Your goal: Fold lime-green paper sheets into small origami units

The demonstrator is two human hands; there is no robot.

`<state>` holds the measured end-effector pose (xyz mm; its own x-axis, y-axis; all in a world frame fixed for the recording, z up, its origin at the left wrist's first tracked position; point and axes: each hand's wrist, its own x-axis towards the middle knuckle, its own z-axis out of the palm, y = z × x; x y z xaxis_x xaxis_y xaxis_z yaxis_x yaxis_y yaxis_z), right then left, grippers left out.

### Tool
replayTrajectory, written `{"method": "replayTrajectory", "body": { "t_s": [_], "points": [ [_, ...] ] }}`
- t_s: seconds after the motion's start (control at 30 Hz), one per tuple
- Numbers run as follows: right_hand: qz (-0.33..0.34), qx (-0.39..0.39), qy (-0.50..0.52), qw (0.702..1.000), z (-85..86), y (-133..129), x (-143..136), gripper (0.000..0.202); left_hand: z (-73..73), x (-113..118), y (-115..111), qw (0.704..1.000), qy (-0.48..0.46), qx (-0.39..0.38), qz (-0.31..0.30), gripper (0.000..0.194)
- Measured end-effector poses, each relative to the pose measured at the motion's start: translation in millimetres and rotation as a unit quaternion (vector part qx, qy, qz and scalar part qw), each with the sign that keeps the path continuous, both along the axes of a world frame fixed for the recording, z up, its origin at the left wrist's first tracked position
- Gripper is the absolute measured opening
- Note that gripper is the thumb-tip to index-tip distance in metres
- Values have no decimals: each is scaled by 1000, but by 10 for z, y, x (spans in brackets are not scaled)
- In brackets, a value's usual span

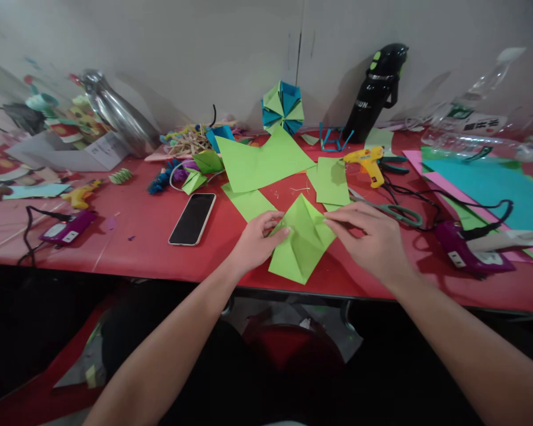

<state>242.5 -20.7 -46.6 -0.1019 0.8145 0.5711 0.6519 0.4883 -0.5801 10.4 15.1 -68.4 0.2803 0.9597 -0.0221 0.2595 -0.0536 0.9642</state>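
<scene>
Close to the front edge of the red table (137,231), two bare hands hold a folded green paper (299,248). It sits between them, with creases running across it and some folds sticking up. The left hand (260,239) pinches its left side, with the thumb on top and the other fingers curled. The right hand (368,236) pinches the top right part between the thumb and the fingertips.

Just behind the folded paper are more bright green papers. One is a big green sheet (262,165) with pointy corners, and to its right lies a smaller green piece (331,180). A phone (192,219) with a dark screen lies to the left of the left hand. Past the right hand are scissors (404,216), partly hidden by that hand, and a yellow glue gun (368,164). A purple power strip (473,251) with a black plug is farther right, near blue paper (493,189).

At the back, by the wall, are a blue and green paper ball (283,109) and a black bottle (371,100) that looks tilted. A shiny silver jug (119,115) is at the back left.
</scene>
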Motion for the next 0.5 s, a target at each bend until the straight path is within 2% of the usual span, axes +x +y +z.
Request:
{"method": "replayTrajectory", "body": {
  "t_s": [0.13, 0.3, 0.5],
  "points": [
    [-1, -16, -6, 1000, -5, 0, 10, 15, 38, 2, -18, 999, 25, -35, -1, 50],
    [-2, -50, -18, 999, -25, -1, 20, 12, 28, 14, -13, 1000, 5, -1, -1, 38],
    [43, 14, -45, 998, -52, 36, 25, 12, 8, 19, -24, 999, -39, 6, -9, 40]
  ]
}}
